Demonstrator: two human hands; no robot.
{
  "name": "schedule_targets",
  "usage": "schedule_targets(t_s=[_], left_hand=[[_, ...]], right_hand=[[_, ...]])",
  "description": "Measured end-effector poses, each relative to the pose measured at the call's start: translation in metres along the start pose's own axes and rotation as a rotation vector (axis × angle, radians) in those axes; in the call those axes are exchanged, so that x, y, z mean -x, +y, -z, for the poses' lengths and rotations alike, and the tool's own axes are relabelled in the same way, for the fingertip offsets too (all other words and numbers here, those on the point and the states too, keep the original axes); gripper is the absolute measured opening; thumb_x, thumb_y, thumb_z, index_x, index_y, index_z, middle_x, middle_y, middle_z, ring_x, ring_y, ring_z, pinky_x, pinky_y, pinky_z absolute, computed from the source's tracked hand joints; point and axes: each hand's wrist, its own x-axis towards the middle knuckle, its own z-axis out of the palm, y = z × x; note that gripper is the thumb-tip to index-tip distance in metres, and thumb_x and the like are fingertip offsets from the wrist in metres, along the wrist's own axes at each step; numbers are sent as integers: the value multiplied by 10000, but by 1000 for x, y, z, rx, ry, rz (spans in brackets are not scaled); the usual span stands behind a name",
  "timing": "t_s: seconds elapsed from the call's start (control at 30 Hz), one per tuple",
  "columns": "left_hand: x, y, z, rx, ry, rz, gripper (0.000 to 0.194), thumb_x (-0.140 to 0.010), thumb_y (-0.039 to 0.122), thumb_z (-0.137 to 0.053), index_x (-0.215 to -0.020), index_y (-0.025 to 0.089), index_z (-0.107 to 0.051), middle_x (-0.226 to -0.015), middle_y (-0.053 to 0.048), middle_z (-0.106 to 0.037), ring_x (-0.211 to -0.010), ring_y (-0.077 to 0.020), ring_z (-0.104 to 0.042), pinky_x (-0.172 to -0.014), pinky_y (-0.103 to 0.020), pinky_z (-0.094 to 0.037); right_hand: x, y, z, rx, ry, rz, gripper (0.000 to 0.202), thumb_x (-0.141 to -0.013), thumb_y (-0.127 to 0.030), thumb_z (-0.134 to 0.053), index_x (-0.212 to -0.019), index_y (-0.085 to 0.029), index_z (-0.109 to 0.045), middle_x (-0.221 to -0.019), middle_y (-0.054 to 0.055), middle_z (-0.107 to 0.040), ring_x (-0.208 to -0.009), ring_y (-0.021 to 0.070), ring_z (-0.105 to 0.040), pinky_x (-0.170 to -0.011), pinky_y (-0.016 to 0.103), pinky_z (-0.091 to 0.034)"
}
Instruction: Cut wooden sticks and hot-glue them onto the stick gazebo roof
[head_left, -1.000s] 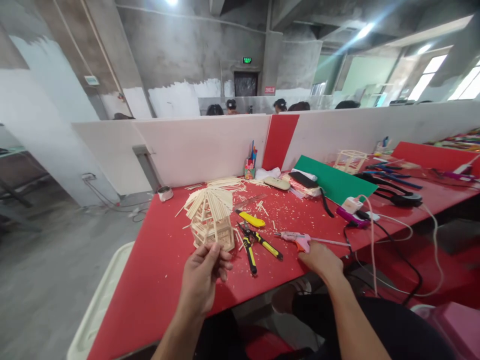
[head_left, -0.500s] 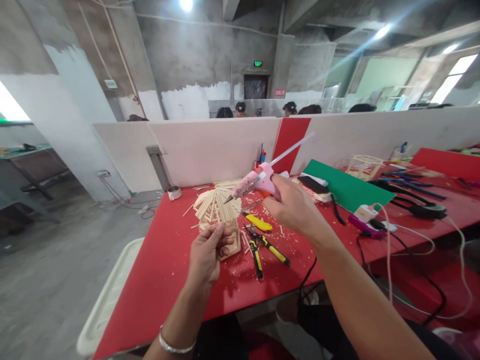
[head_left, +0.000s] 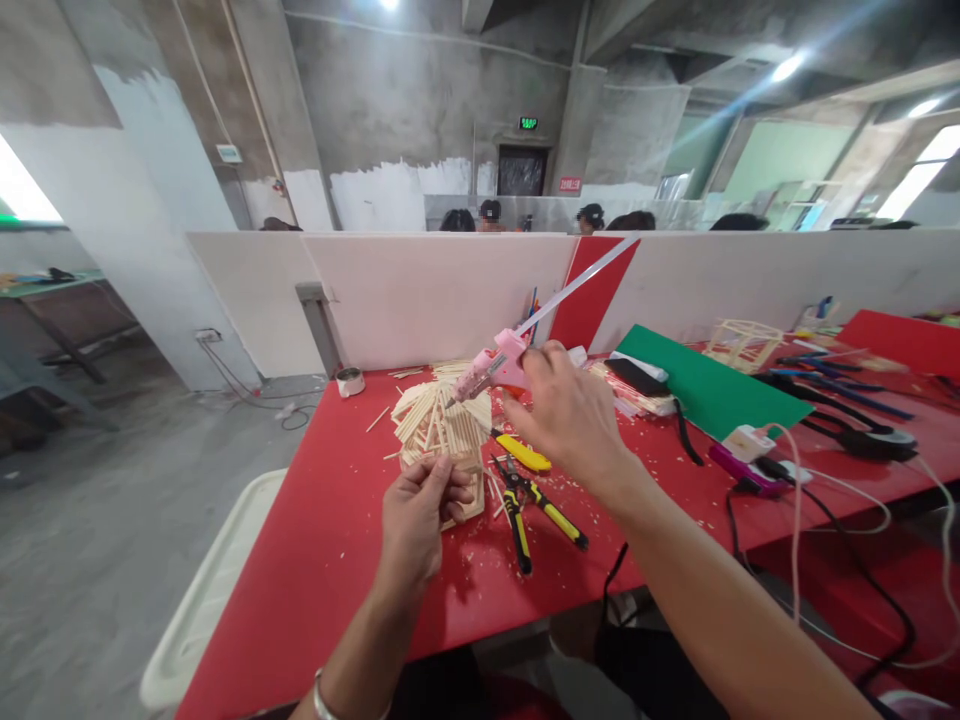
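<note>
Left fingers are apparently pinching a slim pale wooden stick before the conical-roofed wooden-stick house, while right fingers are gripping a pink plastic glue gun above the house, seemingly tilted for facing its nozzle stickward.

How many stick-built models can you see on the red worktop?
2: the stick house just beyond the left hand, and the pale open frame behind the green board. More may be hidden at far right.

Craft workshop, pliers, glue gun, concrete wall (part-painted)
</note>
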Motion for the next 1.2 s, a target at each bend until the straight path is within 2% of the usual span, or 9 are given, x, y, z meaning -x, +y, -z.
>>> schedule_targets(t_s=[0.2, 0.53, 0.73, 0.97, 1.2], left_hand=[[4, -6, 1, 18, 5, -22, 334, -580, 374, -803, -668, 112, -615, -541, -18, -644, -400, -80, -543, -337, -150, -398], [8, -7, 3, 80, -53, -10, 357, -580, 405, -805, -672, 115, -618, -533, -9, -649, -378, -68, -530, -327, -139, -395], [8, -12, 4, 74, -13, -35, 372, -576, 423, -804, -662, 118, -609, -515, 5, -636, -368, -65, -523, -322, -137, -392], [4, -14, 4, 67, 14, -41, 369, -578, 425, -801, -650, 119, -609, -508, 9, -627, -367, -65, -525, -320, -133, -384], [4, -17, 4, 57, -15, -56, 345, -605, 424, -784, -648, 122, -623, -510, 8, -622, -371, -67, -528, -326, -140, -387]], right_hand=[[2, -2, 1, 7, 32, 23, 273, -835, -349, -500, -1042, -171, -510, -1046, 91, -559, -748, 184, -534, -540, 275, -292], [14, 3, 9, -19, -36, 61, 245, -811, -336, -519, -994, -172, -524, -1036, 78, -575, -776, 194, -554, -523, 276, -285], [16, 1, 5, 6, -66, 90, 255, -810, -319, -516, -1014, -166, -526, -1059, 83, -572, -771, 188, -559, -518, 276, -275], [16, -5, -3, 47, -42, 135, 235, -826, -330, -495, -1006, -186, -536, -1060, 66, -572, -749, 176, -551, -498, 278, -244], [16, -6, 0, 76, -35, 137, 239, -827, -329, -497, -1014, -188, -545, -1057, 62, -580, -716, 172, -546, -486, 276, -217]])
